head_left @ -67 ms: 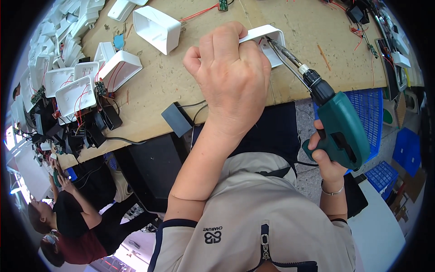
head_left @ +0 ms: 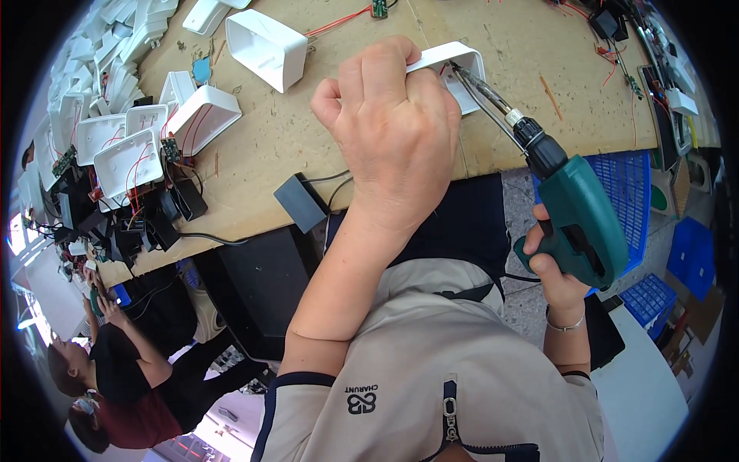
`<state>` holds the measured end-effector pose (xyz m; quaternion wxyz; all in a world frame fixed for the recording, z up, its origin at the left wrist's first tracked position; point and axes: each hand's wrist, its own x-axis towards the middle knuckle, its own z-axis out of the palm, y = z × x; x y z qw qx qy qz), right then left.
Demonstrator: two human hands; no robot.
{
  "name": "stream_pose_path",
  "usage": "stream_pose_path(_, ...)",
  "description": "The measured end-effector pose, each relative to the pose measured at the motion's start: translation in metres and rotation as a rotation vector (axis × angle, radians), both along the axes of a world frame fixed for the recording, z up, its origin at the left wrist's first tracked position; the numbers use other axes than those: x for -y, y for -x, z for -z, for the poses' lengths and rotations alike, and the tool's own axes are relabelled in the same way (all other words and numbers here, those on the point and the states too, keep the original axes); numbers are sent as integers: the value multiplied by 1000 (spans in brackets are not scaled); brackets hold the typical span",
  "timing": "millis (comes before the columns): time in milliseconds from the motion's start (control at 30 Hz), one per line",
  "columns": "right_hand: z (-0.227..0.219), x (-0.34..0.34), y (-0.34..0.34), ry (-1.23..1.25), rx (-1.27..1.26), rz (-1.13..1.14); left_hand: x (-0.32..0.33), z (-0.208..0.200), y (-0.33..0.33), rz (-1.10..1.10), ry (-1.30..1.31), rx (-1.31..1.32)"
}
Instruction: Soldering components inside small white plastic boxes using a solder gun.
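Note:
My left hand (head_left: pixel 396 115) is closed on a white plastic housing (head_left: pixel 466 94) near the front edge of the table; its fingers hide much of that housing. In my right hand (head_left: pixel 560 283) is a green soldering gun (head_left: pixel 591 223), gripped by its handle. Its metal tip, with a thin feed tube beside it, reaches into the open housing, where a bit of red wire shows. Whether the tip touches anything inside is hard to see. A black box-shaped adapter (head_left: pixel 302 204) lies at the table edge, its cable running behind my left wrist.
Another white housing (head_left: pixel 265 50) stands beyond my left hand. Wired housings (head_left: pixel 129 163) and black adapters crowd the left side, with a pile of white parts (head_left: pixel 115 38) behind. Circuit boards and wires lie far right. Blue crates (head_left: pixel 627 192) stand below; a co-worker (head_left: pixel 131 362) is at left.

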<state>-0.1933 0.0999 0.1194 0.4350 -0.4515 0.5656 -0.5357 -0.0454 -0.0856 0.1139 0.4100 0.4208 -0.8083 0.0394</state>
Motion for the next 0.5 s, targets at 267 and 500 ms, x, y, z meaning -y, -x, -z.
stream_pose_path(267,0,0,-2,-22,28,34,-1,-1,0,-20,-25,34)
stream_pose_path(500,-4,3,-2,-65,4,38,-1,-1,0,-16,-29,35)
